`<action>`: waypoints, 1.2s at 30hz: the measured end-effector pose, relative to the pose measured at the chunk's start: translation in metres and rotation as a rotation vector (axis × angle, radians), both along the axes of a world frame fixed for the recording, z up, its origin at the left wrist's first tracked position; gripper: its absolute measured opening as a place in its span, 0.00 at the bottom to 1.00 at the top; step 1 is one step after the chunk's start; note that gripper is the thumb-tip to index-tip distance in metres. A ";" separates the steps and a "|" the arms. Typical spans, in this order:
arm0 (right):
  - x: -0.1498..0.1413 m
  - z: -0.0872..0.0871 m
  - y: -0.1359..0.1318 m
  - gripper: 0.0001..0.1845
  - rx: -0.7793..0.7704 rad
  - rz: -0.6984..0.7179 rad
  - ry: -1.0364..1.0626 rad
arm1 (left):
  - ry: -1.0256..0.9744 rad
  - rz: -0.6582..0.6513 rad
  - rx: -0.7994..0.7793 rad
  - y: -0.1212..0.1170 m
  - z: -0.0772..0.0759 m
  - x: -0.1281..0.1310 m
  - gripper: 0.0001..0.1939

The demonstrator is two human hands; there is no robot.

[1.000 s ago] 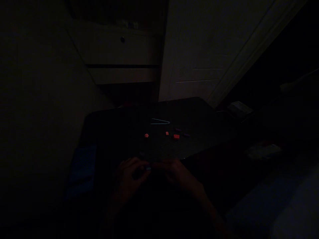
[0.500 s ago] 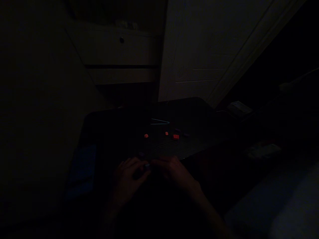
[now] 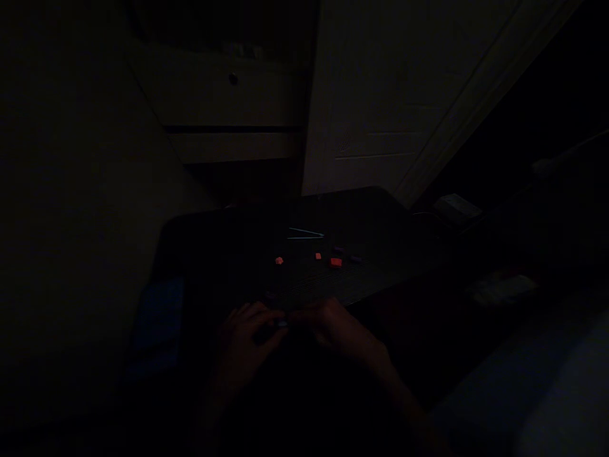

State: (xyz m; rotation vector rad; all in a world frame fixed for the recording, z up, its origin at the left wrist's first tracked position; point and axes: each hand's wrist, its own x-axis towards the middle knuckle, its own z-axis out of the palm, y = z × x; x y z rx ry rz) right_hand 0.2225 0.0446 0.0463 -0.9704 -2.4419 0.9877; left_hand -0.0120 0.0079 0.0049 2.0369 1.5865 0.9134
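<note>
The scene is very dark. My left hand [image 3: 245, 336] is closed in a pinch on a small pale-blue piece [image 3: 282, 323], whose exact kind I cannot make out. Close on its right, my right hand [image 3: 340, 327] has its fingers pressed together, pointing at the piece. Whatever is between those fingers, if anything, is lost in shadow. Just beyond my left fingertips lies a small dark piece [image 3: 270, 296]. Farther off on the dark table [image 3: 228, 241] are a red block [image 3: 335, 263], a small orange-pink block [image 3: 318, 256] and a bumpy orange-pink piece [image 3: 279, 261].
Thin light-blue tweezers, or something of that V shape [image 3: 321, 235], lie behind the blocks. Two dark purplish pieces [image 3: 355, 259] rest by the red block. A bluish flat panel [image 3: 159, 314] is at the left. Drawers [image 3: 233, 105] and a door [image 3: 361, 95] stand behind the table.
The pale-blue piece has tilted and dropped slightly between my left fingers. My right hand and wrist have shifted a little. Things on the table stay in place.
</note>
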 end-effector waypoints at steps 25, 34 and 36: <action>-0.001 -0.031 -0.009 0.25 0.255 -0.076 -0.088 | 0.035 -0.012 -0.021 0.001 -0.002 -0.002 0.08; -0.006 -0.028 -0.009 0.25 0.232 -0.094 -0.158 | 0.069 0.001 -0.033 0.001 0.003 -0.001 0.08; -0.006 -0.029 -0.009 0.26 0.249 -0.106 -0.166 | 0.077 0.007 -0.022 0.001 0.003 0.000 0.09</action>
